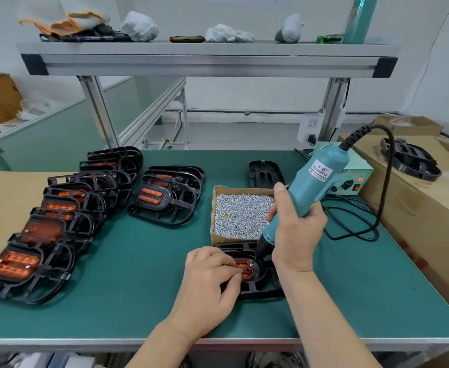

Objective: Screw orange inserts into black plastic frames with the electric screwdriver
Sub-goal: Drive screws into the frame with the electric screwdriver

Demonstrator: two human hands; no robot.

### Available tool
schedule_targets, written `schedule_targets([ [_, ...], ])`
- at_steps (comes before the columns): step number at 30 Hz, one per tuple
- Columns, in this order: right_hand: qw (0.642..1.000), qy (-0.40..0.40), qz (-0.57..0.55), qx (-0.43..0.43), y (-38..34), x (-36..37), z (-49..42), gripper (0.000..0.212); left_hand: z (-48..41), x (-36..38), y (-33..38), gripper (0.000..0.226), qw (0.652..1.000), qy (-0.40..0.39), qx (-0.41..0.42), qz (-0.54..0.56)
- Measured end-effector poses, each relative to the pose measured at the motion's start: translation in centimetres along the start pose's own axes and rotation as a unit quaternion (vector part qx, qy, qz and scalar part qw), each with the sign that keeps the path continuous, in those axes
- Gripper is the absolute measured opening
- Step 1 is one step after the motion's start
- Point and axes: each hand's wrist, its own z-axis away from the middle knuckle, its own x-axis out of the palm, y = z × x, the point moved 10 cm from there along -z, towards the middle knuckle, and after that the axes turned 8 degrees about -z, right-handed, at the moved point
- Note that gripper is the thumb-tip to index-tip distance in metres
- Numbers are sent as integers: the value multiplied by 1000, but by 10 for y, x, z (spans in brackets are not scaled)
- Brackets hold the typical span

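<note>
I look down through the head camera at a green table mat [138,288]. The right hand [296,235] is wrapped tight around the electric screwdriver [313,187], with the fingers curled round its blue-green body. The tool stands tilted, its top leaning to the right and away from me. Its dark tip points down and touches the right end of the orange insert [246,268]. The orange insert sits inside a black frame [260,290], which lies flat on the mat near the front edge, right below the box of screws [240,216]. The left hand [210,285] is on the left side of this frame. Its fingers are bent, the tips press down on the orange insert, and the thumb is tucked against the near side of the frame. I cannot tell if a screw sits under the tip, because it is too small. A black cord [388,160] loops from the top of the tool down to the mat on the right. A small green power box [353,179] with a red light stands behind the tool. On the left, a long row of frames [45,235] with orange inserts lies one over the next. A small stack of frames [167,197] lies beside that row. One empty frame [264,173] lies behind the box of screws.
</note>
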Motion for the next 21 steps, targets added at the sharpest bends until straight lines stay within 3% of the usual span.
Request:
schedule_targets([
  [21, 999, -40, 28, 24, 17, 10, 0, 16, -1, 1, -2, 25, 1000, -5, -5, 5],
])
